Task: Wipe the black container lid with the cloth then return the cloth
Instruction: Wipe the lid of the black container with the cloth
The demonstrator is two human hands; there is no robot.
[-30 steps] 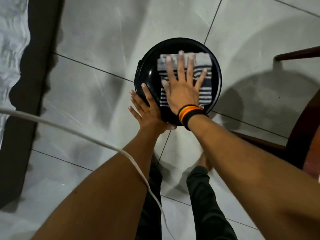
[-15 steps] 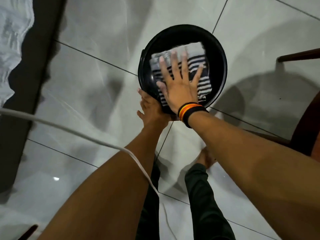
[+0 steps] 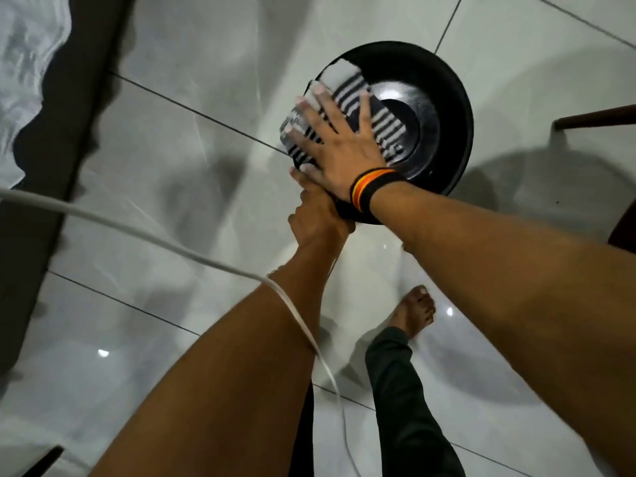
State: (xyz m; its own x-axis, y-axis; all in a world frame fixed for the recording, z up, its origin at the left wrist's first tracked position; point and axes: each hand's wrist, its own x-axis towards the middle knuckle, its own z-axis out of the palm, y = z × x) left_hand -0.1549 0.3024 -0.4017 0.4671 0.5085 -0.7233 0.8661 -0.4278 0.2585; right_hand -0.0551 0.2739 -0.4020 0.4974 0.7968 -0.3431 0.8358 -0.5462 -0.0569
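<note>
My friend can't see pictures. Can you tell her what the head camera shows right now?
A right hand presses a striped cloth flat on a round black lid, while the left hand grips the lid's near edge. Below are pale floor tiles and a bare foot.

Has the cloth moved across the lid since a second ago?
Yes. The cloth, under the right hand, has slid toward the left rim of the lid; it covered the centre before, and now the centre ring shows.
</note>
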